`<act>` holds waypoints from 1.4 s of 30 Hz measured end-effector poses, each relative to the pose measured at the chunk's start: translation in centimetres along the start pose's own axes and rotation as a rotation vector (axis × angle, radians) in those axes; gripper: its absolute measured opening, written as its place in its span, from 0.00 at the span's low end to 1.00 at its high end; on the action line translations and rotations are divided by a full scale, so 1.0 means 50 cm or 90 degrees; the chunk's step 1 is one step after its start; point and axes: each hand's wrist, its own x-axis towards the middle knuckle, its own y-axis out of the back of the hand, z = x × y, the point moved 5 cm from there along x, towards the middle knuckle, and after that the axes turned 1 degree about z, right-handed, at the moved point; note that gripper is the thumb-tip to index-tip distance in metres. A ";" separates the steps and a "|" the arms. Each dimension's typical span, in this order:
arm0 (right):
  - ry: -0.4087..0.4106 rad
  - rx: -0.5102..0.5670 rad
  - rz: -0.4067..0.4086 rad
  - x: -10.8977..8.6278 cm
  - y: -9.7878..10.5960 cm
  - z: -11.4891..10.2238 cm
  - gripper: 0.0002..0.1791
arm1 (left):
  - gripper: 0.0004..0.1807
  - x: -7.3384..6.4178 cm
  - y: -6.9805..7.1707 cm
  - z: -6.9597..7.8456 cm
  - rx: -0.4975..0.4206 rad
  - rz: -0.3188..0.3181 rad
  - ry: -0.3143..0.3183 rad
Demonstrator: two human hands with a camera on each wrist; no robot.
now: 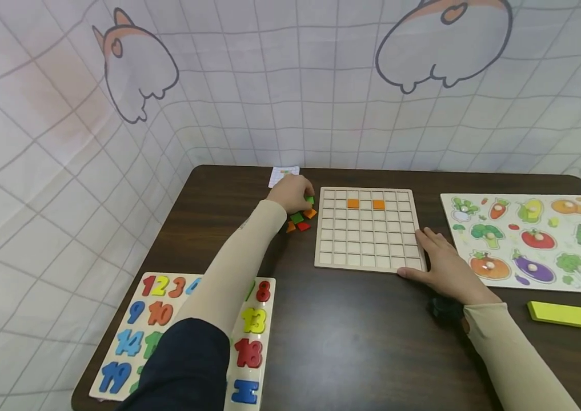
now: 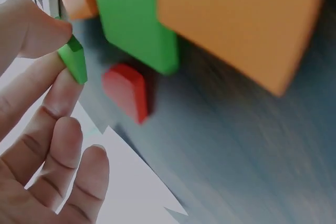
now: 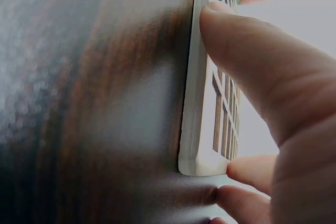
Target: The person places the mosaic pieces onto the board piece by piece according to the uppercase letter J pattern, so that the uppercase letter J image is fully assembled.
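My left hand [image 1: 290,193] pinches a small green tile [image 2: 76,61] between thumb and fingertips, above a loose pile at the back of the table. In that pile lie a red tile [image 1: 303,226], a green tile [image 1: 297,217] and orange tiles [image 1: 310,213]. To the right lies a wooden grid board [image 1: 367,234] with two orange tiles [image 1: 353,204] set apart in one upper row. My right hand [image 1: 447,268] rests at the board's near right corner, thumb on the front edge, fingers along the right side. Its fingers are fairly straight.
A patterned white card [image 1: 281,173] lies behind my left hand. Under my left arm is a number puzzle board [image 1: 127,317]. A vegetable puzzle board [image 1: 491,220] lies at the right, with a yellow-green block [image 1: 564,314] in front. A patterned curtain [image 1: 280,114] hangs behind the table.
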 end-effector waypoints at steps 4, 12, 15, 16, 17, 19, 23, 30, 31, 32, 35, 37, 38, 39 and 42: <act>0.001 -0.005 0.010 -0.001 0.004 0.001 0.64 | 0.13 0.007 -0.004 0.028 -0.026 0.020 -0.017; -0.003 0.002 0.011 -0.002 0.002 0.002 0.63 | 0.15 0.034 -0.022 0.105 -0.028 0.010 -0.050; -0.007 0.005 0.009 -0.003 0.002 0.004 0.62 | 0.15 0.049 -0.032 0.137 -0.018 -0.002 -0.061; -0.007 0.006 0.010 -0.004 0.002 0.005 0.62 | 0.14 0.053 -0.035 0.148 -0.018 -0.005 -0.067; -0.008 0.006 0.011 -0.004 0.003 0.006 0.63 | 0.14 0.057 -0.038 0.159 -0.016 -0.006 -0.073; -0.007 0.009 0.014 -0.006 0.003 0.006 0.62 | 0.14 0.065 -0.044 0.180 -0.015 -0.009 -0.083; -0.004 0.009 0.020 -0.006 0.003 0.004 0.62 | 0.14 0.077 -0.058 0.214 -0.001 -0.014 -0.101; -0.005 0.002 0.021 -0.001 0.002 0.002 0.62 | 0.14 0.082 -0.061 0.239 0.009 -0.014 -0.114; -0.004 0.000 0.021 -0.001 0.003 0.002 0.62 | 0.15 0.081 -0.060 0.240 0.012 -0.014 -0.112; -0.004 -0.003 0.022 -0.001 0.003 0.002 0.62 | 0.15 0.081 -0.059 0.239 0.013 -0.015 -0.109; 0.000 -0.005 0.024 0.000 0.005 0.001 0.61 | 0.15 0.081 -0.058 0.238 0.020 -0.022 -0.102; 0.002 -0.004 0.023 0.000 0.004 0.001 0.61 | 0.15 0.081 -0.058 0.237 0.019 -0.025 -0.099; 0.001 -0.004 0.022 -0.001 0.004 0.001 0.61 | 0.15 0.080 -0.058 0.236 0.018 -0.026 -0.098; 0.000 -0.003 0.021 -0.001 0.004 0.001 0.62 | 0.15 0.080 -0.059 0.235 0.016 -0.028 -0.098; -0.009 0.001 0.016 -0.003 0.002 0.004 0.62 | 0.15 0.079 -0.061 0.231 0.005 -0.029 -0.099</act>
